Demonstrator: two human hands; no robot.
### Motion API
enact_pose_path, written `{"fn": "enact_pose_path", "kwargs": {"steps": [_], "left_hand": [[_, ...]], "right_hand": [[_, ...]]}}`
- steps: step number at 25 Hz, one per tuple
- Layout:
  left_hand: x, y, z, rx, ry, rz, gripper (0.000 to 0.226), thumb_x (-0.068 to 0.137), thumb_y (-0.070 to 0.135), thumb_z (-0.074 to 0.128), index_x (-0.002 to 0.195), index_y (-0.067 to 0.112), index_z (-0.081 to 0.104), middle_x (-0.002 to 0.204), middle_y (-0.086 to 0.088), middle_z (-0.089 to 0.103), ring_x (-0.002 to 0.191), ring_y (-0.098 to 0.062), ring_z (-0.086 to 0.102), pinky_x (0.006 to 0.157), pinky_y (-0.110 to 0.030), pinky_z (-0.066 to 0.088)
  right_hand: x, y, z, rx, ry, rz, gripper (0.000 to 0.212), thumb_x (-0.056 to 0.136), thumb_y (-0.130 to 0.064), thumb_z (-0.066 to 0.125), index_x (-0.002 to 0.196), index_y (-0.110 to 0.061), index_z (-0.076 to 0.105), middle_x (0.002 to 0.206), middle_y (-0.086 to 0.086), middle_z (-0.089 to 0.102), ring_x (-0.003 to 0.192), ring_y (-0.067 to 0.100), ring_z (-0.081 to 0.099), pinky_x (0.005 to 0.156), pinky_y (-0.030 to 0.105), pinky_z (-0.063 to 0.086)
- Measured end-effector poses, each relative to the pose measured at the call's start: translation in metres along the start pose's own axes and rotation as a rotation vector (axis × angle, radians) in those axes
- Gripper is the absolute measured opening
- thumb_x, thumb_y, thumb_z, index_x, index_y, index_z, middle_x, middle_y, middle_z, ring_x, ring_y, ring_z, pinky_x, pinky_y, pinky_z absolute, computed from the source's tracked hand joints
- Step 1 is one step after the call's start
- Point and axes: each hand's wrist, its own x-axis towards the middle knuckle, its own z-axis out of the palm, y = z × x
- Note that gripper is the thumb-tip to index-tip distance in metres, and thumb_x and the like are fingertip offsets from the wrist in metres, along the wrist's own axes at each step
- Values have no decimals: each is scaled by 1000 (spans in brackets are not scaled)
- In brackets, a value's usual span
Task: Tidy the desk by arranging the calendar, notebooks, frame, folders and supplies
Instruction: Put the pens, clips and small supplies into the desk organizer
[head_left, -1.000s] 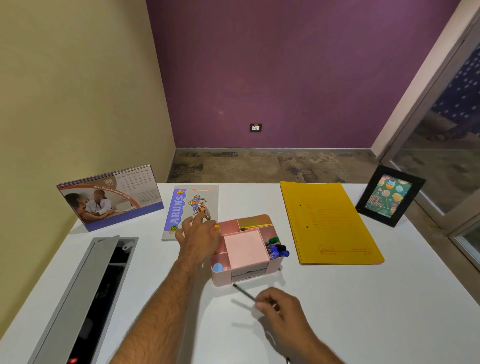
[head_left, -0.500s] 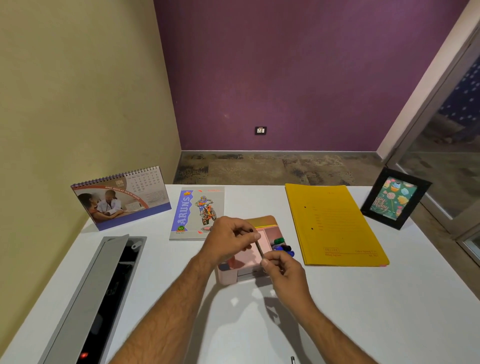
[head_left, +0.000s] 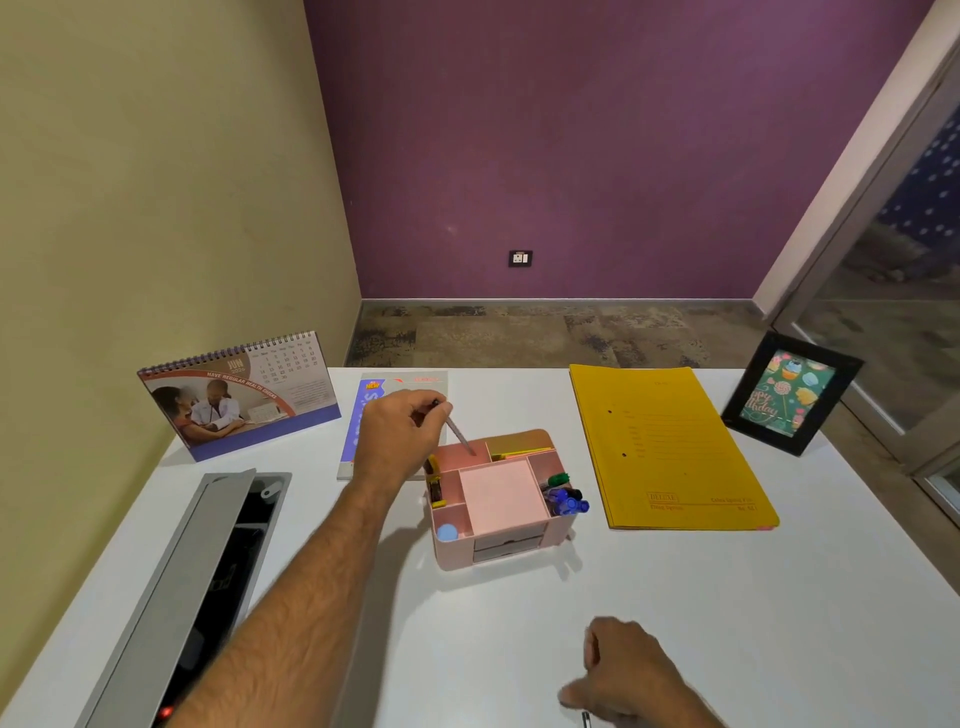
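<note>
White tabletop (head_left: 675, 597), yellow folders (head_left: 670, 447) right of the pink organizer (head_left: 498, 499), calendar (head_left: 239, 395) far left of it, your left hand (head_left: 400, 441) pinching a pen (head_left: 460, 434) tipped into its rear-left compartment, your right hand (head_left: 628, 670) loosely curled near it, holding nothing.

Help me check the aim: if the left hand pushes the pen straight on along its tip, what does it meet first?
Probably the floor of the back left compartment of the pink organizer; the pen in the left hand already slants into it, though depth is unclear.
</note>
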Motion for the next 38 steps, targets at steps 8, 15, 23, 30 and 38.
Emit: {"fn": "enact_pose_path", "kwargs": {"steps": [8, 15, 23, 30, 38], "left_hand": [[-4, -12, 17, 225, -172, -177, 23, 89, 33, 64, 101, 17, 76, 100, -3, 76, 92, -21, 67, 84, -36, 56], [-9, -20, 29, 309, -213, -250, 27, 88, 40, 62, 108, 24, 72, 104, 1, 74, 96, -19, 64, 84, -39, 57], [-13, -17, 27, 427, -180, -260, 35, 89, 48, 59, 116, 27, 67, 116, 1, 69, 110, -20, 52, 87, -41, 48], [-18, 11, 21, -35, -282, -78, 16, 86, 33, 71, 95, 21, 76, 93, 9, 74, 88, -4, 63, 82, -32, 53], [-24, 38, 15, -245, -566, -71, 8, 74, 16, 83, 79, 13, 78, 69, -5, 74, 60, -15, 67, 60, -35, 59]], "right_hand": [[4, 4, 15, -5, -80, 27, 29, 56, -25, 76, 76, -25, 55, 97, -5, 68, 89, 12, 66, 62, 17, 47], [17, -3, 17, 50, 40, 42, 26, 56, -26, 64, 81, -24, 56, 91, -6, 63, 84, 12, 62, 59, 20, 47], [16, -9, 2, 743, 129, 104, 9, 56, -9, 67, 60, -4, 60, 53, 12, 60, 44, 27, 52, 48, 32, 45], [9, -35, -33, 1678, -120, 125, 15, 80, 1, 60, 65, -1, 61, 51, 11, 59, 37, 18, 55, 39, 24, 50], [-1, -71, -47, 1993, -263, 40, 8, 75, 2, 60, 82, 1, 64, 58, 14, 65, 44, 21, 63, 41, 24, 52]]}}
